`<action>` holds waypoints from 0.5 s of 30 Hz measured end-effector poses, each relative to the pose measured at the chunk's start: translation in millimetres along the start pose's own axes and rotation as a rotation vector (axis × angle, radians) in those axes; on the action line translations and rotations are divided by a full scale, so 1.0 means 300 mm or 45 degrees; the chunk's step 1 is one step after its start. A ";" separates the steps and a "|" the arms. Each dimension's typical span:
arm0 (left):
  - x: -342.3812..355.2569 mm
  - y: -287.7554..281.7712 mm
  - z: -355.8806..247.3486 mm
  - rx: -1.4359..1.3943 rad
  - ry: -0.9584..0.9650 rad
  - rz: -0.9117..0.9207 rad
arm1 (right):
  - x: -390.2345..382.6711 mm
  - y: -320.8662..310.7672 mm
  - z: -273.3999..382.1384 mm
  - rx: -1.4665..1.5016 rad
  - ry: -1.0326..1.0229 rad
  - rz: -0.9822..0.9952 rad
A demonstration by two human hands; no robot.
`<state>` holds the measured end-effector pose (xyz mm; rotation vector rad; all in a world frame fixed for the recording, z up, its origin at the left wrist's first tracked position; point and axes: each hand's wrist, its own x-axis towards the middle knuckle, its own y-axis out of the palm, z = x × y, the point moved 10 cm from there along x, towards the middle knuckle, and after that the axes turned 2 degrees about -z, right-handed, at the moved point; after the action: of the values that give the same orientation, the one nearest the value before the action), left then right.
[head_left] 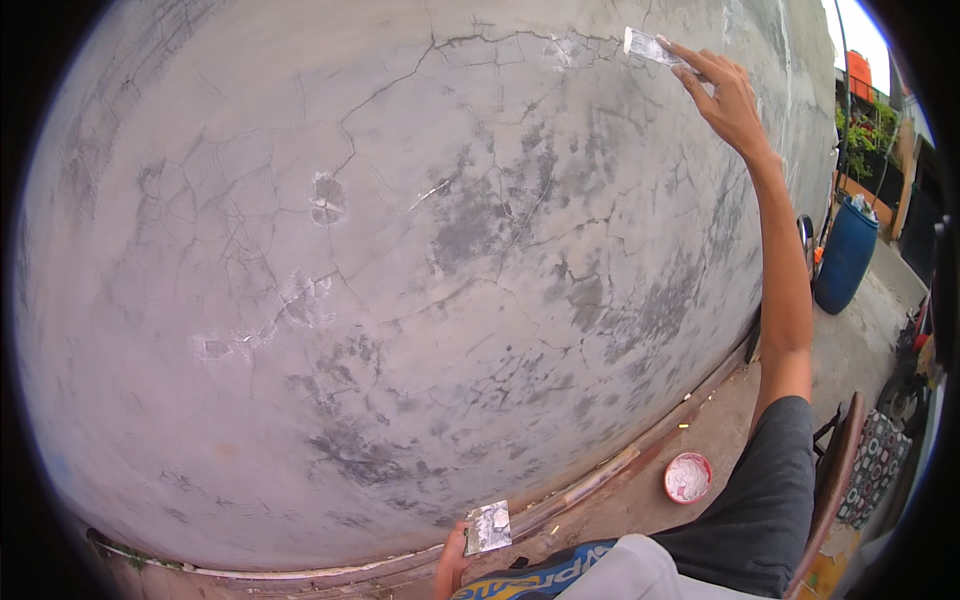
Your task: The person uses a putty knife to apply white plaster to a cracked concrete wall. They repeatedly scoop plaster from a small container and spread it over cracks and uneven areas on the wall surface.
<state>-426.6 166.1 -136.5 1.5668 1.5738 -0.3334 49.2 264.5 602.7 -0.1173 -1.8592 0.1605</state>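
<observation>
A cracked grey plaster wall [400,260] fills most of the head view. My right hand [725,100] is raised high with the arm stretched out, gripping a putty knife [650,47] whose whitish blade lies at the wall beside a long crack. Low in front of me, my left hand [452,555] holds a small flat rectangular plate [488,527] smeared with white and grey paste. On the ground to the right stands a red-rimmed bowl [688,478] of white paste. White smears show around several cracks and patches on the wall.
A ledge [590,480] runs along the wall's foot. At the right are a blue plastic barrel [847,255], a brown curved chair edge [835,490], a patterned cloth [875,468] and a dark wheel [903,400]. An orange tank [859,75] shows far off.
</observation>
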 end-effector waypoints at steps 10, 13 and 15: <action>-0.285 0.239 -0.406 -0.291 0.508 0.104 | -0.846 0.133 1.010 1.545 0.547 0.457; -0.356 0.255 -0.486 -0.431 0.560 0.173 | -0.912 0.090 1.230 1.771 0.636 0.475; -0.423 0.238 -0.511 -0.489 0.560 0.183 | -0.929 0.079 1.337 1.833 0.668 0.551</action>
<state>-440.6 201.7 71.4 1.4946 1.7112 0.4006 -254.0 222.2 221.3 0.4057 -0.8387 1.5356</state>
